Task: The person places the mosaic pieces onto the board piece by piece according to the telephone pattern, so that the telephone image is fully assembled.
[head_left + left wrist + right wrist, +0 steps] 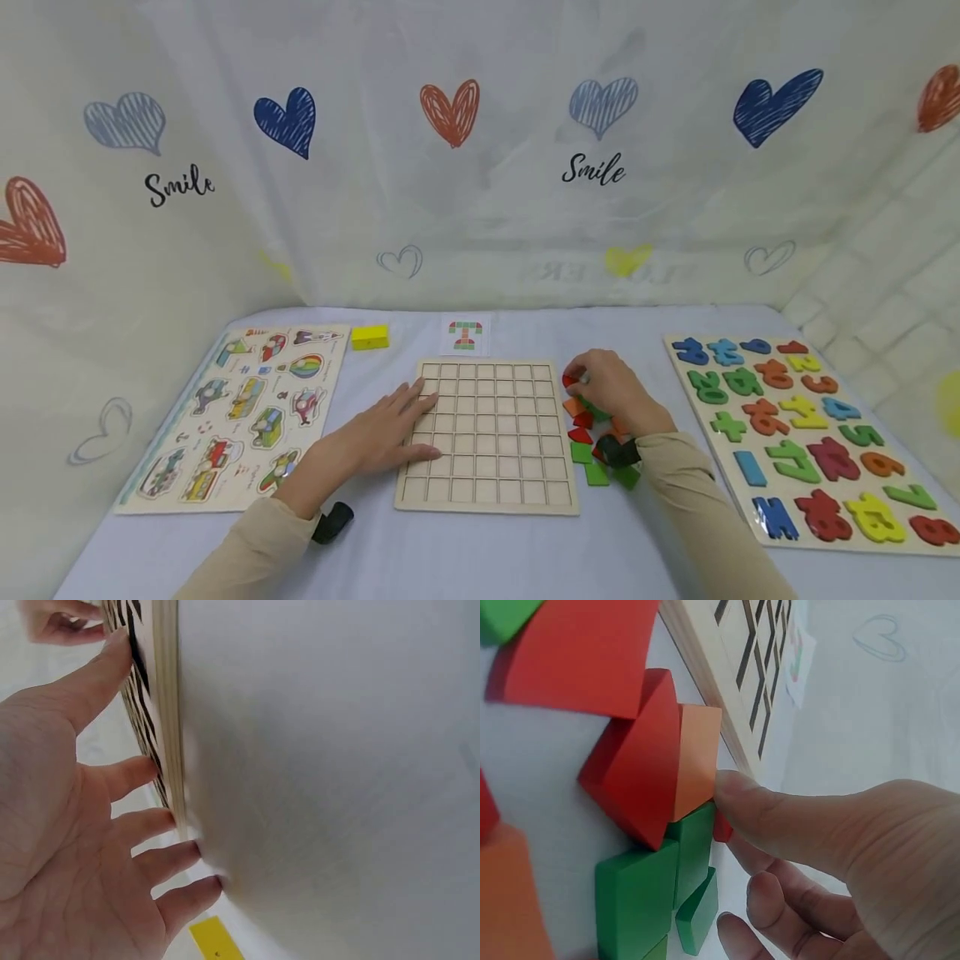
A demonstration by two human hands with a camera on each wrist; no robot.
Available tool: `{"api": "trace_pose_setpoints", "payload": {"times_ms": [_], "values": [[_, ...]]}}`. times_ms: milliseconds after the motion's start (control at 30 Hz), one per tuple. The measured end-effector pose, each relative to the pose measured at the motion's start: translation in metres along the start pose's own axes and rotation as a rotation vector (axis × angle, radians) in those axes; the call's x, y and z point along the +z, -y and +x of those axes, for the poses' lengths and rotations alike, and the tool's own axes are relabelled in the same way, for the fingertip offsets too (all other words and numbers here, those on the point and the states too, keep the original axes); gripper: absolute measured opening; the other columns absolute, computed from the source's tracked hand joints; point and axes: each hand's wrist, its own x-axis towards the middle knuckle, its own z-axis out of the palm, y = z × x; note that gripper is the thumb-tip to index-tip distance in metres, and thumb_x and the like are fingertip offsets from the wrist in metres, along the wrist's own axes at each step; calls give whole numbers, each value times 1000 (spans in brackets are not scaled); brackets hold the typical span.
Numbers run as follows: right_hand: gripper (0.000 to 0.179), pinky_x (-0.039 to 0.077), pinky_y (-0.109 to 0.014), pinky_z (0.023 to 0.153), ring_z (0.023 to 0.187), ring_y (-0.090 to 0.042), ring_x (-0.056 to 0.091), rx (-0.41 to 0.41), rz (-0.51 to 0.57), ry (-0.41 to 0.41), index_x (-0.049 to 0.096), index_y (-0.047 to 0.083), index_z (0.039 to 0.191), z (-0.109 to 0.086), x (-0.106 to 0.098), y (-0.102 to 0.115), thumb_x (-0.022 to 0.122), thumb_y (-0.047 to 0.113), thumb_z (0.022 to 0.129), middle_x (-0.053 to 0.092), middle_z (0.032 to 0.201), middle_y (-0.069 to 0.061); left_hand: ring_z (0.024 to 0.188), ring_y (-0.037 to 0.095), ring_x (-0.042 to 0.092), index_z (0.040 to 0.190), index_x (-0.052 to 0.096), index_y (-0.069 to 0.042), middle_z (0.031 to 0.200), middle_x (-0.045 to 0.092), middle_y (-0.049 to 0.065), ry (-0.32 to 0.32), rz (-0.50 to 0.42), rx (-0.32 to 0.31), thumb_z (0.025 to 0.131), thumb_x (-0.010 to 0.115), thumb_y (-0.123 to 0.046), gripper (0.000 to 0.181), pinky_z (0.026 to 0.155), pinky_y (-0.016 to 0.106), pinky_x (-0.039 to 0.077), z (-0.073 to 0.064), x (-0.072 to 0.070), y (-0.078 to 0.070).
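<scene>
A wooden grid board (483, 433) of square cells lies in the middle of the table. My left hand (386, 429) rests with spread fingers on its left edge; in the left wrist view the thumb and fingertips of this hand (90, 825) touch the board's side (166, 697). Beyond the board's right edge, my right hand (611, 383) pinches a small red block (570, 380) between thumb and fingers. Only a sliver of that red block (722, 827) shows in the right wrist view. Beside it lie loose green blocks (637, 892), red blocks (641, 761) and an orange block (697, 757).
A card with a red and green T pattern (465, 335) lies behind the board, a yellow block (370, 337) to its left. At the far left is a picture puzzle (240, 417); at the right, a number puzzle board (738, 450). A white heart-print cloth (517, 225) hangs behind.
</scene>
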Motion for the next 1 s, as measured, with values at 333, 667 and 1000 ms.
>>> {"api": "trace_pose_setpoints", "payload": {"times_ms": [333, 667, 1000], "values": [[19, 59, -45, 81, 94, -32, 66, 9, -2, -14, 76, -6, 109, 4, -1, 1, 79, 2, 92, 74, 103, -18, 159, 42, 15, 165, 31, -9, 173, 16, 20, 19, -7, -16, 100, 62, -59, 87, 125, 57, 21, 4, -6, 1], [19, 58, -43, 79, 91, -30, 65, -1, 36, -25, 76, -8, 108, 7, 2, 3, 78, 0, 91, 74, 105, -20, 158, 43, 17, 165, 32, -8, 172, 18, 21, -33, -21, 8, 99, 61, -62, 89, 125, 58, 21, -1, -3, 6], [19, 58, -40, 74, 83, -27, 65, 30, 73, -7, 75, -9, 108, 0, 0, 1, 79, -2, 90, 73, 100, -18, 158, 42, 18, 165, 33, -11, 172, 14, 24, -34, -41, -3, 98, 62, -63, 89, 125, 58, 22, -4, 0, 0]]}}
